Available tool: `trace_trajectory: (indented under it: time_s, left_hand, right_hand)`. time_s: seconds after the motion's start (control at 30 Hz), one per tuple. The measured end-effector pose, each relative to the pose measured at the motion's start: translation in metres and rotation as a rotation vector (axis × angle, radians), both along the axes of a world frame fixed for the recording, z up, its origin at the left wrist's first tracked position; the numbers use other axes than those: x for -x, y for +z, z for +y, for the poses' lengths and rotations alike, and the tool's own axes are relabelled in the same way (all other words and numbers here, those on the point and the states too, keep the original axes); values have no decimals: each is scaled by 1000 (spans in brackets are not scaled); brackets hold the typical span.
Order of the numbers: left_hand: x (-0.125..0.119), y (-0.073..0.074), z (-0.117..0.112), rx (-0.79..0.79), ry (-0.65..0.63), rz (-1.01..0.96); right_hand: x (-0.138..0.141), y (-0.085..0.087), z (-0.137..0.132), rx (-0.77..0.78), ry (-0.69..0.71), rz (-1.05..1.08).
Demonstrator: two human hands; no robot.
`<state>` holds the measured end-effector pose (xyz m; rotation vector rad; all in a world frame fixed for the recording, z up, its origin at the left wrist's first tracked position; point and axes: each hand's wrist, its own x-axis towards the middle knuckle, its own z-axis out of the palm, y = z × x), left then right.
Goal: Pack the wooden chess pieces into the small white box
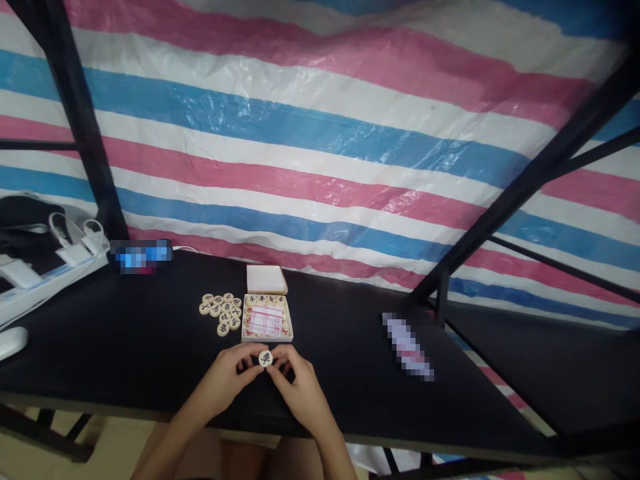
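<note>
Between my two hands is a round Chinese chess piece [265,359] with a black character facing up. My left hand [231,372] pinches its left edge, and my right hand [294,377] grips its right edge with thumb and finger. Just beyond them lies an open box [267,339], with chess pieces along its inner sides and a folded red-lined sheet [266,321] in the middle. Left of the box, several loose chess pieces [223,318] with black characters are spread on the black table. Behind the box rests its pale lid [265,279].
On the black table [340,373], a blurred-out lilac object [407,347] lies to the right. At the left stand a blurred-out device [141,256], a white power strip [55,273] with plugs, and a white mouse [12,343]. Black frame posts [93,153] and a striped sheet surround the table.
</note>
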<state>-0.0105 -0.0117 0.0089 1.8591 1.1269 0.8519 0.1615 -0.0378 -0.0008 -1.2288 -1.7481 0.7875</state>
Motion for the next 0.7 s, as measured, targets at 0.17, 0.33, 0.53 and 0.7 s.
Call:
trace_trajectory:
  time_s: [0.17, 0.33, 0.53, 0.7]
  left_hand:
    - [1, -2, 1, -13, -5, -10]
    - [0, -1, 0, 41, 33, 6]
    - [1, 0, -1, 61, 14, -11]
    - [0, -1, 0, 21, 4, 18]
  right_hand:
    - [0, -2, 0, -1, -3, 22]
    - [0, -2, 1, -13, 3, 15]
    - [1, -3, 1, -18, -7, 9]
    - [0, -5, 2, -34, -17, -10]
